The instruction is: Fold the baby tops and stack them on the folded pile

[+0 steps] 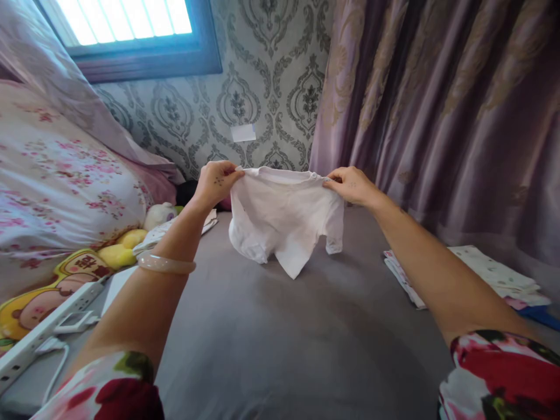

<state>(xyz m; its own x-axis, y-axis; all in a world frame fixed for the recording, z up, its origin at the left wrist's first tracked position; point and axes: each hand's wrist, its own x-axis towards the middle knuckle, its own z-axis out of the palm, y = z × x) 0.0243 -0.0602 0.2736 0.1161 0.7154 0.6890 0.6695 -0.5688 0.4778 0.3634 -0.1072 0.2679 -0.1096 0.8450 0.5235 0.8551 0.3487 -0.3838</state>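
Observation:
A small white shirt point(284, 204) hangs stretched between my two hands, its neckline at the top and its lower edge drooping close to the grey bed sheet point(280, 350). My left hand point(219, 181) pinches one shoulder of the shirt, fingers closed. At the opposite shoulder, my right hand point(352, 185) grips the cloth between thumb and fingers. One short sleeve dangles below the right hand; the other side is bunched and partly folded. Whether the lowest corner touches the sheet I cannot tell.
Folded clothes point(494, 274) lie at the right, partly behind my forearm. Along the left are a white power strip point(48, 332) with plugs, a yellow cartoon cushion point(39, 303), plush toys point(160, 216) and more folded cloth point(153, 236). Purple curtains point(429, 116) hang at the right.

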